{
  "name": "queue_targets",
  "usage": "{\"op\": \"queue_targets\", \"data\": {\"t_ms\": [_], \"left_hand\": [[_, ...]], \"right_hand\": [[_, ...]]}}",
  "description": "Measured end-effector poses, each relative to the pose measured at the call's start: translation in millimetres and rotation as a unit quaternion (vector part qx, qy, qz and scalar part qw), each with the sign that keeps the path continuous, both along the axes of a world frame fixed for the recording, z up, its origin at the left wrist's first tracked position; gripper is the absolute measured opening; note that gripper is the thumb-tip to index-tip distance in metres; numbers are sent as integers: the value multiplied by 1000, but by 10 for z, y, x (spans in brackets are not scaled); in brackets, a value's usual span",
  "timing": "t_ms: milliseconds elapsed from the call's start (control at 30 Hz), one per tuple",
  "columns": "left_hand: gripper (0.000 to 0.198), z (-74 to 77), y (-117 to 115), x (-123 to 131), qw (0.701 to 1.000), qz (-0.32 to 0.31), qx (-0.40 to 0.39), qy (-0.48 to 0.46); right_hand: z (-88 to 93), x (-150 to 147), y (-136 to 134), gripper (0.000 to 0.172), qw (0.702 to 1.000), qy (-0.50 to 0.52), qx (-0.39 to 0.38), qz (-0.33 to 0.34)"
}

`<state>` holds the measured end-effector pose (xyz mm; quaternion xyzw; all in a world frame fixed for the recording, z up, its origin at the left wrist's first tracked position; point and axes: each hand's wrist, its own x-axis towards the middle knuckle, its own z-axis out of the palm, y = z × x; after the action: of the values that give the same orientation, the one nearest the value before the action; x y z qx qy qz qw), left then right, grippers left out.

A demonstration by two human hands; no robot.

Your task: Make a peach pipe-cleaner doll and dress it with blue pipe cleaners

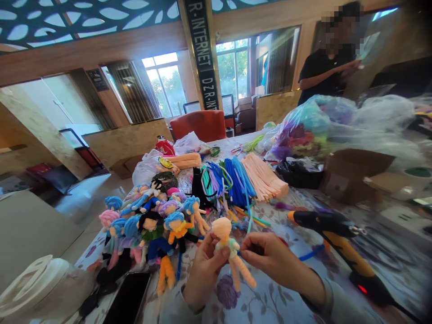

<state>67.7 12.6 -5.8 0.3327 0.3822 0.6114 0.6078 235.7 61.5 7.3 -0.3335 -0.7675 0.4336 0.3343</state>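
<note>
My left hand (207,267) grips a small pipe-cleaner doll (235,261) around its torso. The doll has a peach head, arms and legs and a mint-green top, and its legs point down to the right. Close beside the doll's arm, my right hand (266,254) is closed in a pinch. A pale blue-green pipe cleaner (250,218) rises from behind its fingers; the pinched end is hidden. To the left lies a pile of finished-looking dolls (148,225) with blue, pink, black and purple hair.
Bundled blue pipe cleaners (234,180) and peach pipe cleaners (265,177) lie beyond my hands. A glue gun (344,245) with a red light is at the right. A phone (128,297) and a white lidded container (43,288) are at front left. A person (329,67) stands behind plastic bags (381,117).
</note>
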Motion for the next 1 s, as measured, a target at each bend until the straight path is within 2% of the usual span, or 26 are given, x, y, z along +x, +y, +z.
{"op": "queue_targets", "data": {"t_ms": [67, 233, 467, 633, 733, 900, 1000], "left_hand": [[33, -4, -3, -8, 1000, -4, -3, -15], [22, -27, -22, 1, 998, -10, -3, -60], [27, -65, -49, 39, 991, -20, 0, -131], [28, -64, -48, 58, 990, -39, 12, -132], [26, -48, -53, 58, 993, -33, 20, -116], [24, 14, -62, 21, 999, 16, 41, 15], [23, 42, -60, 3, 997, 1, 52, 54]], "right_hand": [[-4, -5, -19, 15, 1000, -4, -6, -12], [8, -45, -123, 12, 999, 22, -28, -37], [52, -115, -298, 15, 991, 68, 90, -72], [54, -133, -360, 15, 987, 82, 102, -97], [44, -142, -371, 16, 989, 95, 76, -87], [27, -156, -378, 16, 991, 102, 21, -79], [30, -149, -375, 16, 992, 106, 20, -69]]}}
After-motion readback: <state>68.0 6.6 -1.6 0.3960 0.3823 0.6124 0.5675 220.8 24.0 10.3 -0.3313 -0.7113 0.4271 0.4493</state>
